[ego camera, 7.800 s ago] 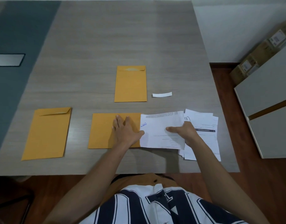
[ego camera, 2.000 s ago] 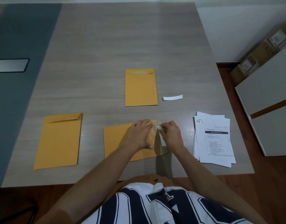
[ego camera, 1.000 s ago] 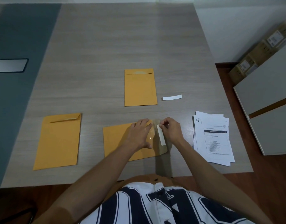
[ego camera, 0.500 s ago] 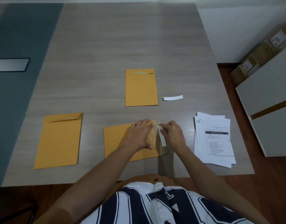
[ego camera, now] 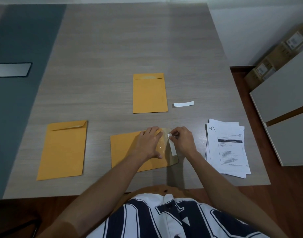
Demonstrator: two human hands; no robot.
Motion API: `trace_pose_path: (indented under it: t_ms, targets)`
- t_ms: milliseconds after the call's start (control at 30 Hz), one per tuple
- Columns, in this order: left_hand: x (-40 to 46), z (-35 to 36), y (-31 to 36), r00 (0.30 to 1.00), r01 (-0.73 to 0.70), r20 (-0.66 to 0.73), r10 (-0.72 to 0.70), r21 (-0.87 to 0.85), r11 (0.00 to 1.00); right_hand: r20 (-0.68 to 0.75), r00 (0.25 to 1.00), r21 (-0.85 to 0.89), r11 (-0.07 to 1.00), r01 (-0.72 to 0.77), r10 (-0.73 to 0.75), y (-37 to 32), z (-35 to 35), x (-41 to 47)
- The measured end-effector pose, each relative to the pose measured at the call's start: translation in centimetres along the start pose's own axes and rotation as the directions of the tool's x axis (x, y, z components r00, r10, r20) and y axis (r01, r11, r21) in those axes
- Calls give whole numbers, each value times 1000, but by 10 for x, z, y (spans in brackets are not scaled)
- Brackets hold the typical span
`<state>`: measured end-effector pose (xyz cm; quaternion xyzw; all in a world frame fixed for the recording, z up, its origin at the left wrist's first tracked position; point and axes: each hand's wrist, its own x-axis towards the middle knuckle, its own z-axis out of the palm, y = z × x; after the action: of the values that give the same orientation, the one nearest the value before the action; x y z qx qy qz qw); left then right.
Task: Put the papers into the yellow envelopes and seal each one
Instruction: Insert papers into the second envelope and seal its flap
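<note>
One backing strip [ego camera: 171, 146] now hangs half-peeled from the near envelope [ego camera: 125, 152] flap, pinched in the right hand [ego camera: 183, 141]'s grip since a second ago; the left hand [ego camera: 150, 143] presses flat, fingers straight. Sealing comes next; papers [ego camera: 228, 146] wait at three o'clock.

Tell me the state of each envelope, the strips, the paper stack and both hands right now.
Near envelope: lying sideways, flap open to the right.
Far envelope: flat, flap folded down.
Left envelope: flat, flap folded but lifting at one corner.
Held strip: partly peeled off the near envelope's flap.
Loose strip: lying on the table.
Papers: stacked, outside any envelope.
Left hand: pressing the near envelope flat.
Right hand: pinching the held strip.
</note>
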<state>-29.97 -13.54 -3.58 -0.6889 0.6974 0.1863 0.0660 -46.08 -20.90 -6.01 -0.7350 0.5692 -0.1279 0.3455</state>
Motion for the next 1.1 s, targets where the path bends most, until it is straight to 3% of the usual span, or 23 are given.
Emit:
trace_pose_path:
  t_ms: [700,833,1000,1100]
  targets:
    - [3,0,0,1000,10,-30,-10,5,1000,15,999,91,995,27,-29,-12,-6,0]
    - [9,-1,0,998,44,-40,-44,-1,999,-46,998,264,964,-23,37,-19,-20,-2]
    - [19,-5,-5,991,126,-43,-127,-23,992,-126,959,560,816,-142,253,-26,-38,9]
    - [25,-9,-10,987,153,-38,-156,-57,986,-114,933,623,756,-201,341,-22,-47,23]
